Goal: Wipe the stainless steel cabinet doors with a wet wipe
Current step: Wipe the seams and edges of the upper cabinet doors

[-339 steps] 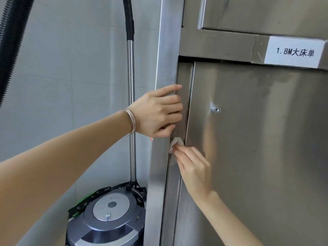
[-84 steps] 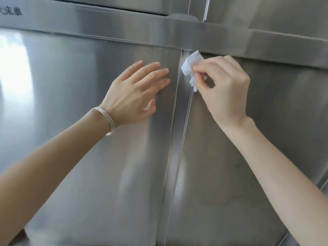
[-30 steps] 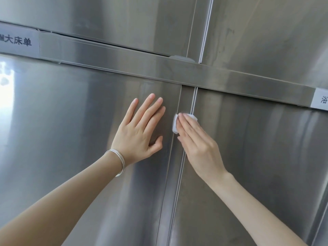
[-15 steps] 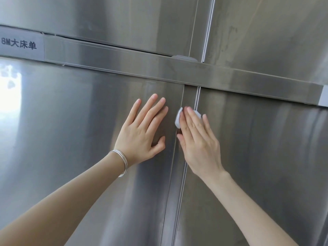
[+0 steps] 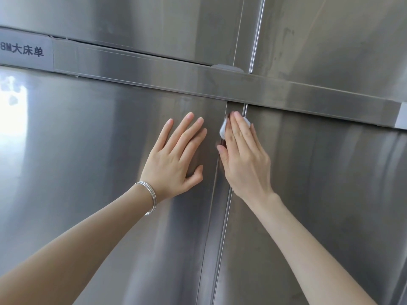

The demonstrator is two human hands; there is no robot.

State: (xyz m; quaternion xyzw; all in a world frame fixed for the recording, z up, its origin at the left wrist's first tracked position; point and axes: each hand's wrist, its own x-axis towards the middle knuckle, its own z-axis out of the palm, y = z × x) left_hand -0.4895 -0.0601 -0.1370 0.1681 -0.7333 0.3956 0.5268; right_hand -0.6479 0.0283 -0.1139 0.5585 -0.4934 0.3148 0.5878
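The right hand [image 5: 242, 159] presses the small wet wipe [image 5: 222, 129] with straight fingers [image 5: 236, 122] onto the seam [image 5: 221, 216] between left door [image 5: 77, 172] and right door [image 5: 330, 194], just under the rail [image 5: 154, 78]. The left hand [image 5: 174, 159] lies flat and open on the left door (likely leaving prints). Pinned only by fingertips, the wipe may bunch or slip free.

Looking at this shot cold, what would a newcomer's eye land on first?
Two bare hands lie flat on the steel mid-frame: the left hand, with a silver bangle at its wrist, on the lower left door, and the right hand pressing a white wet wipe onto the vertical seam just under the horizontal rail. Next comes the printed label at the rail's far left, with bright glare below it.
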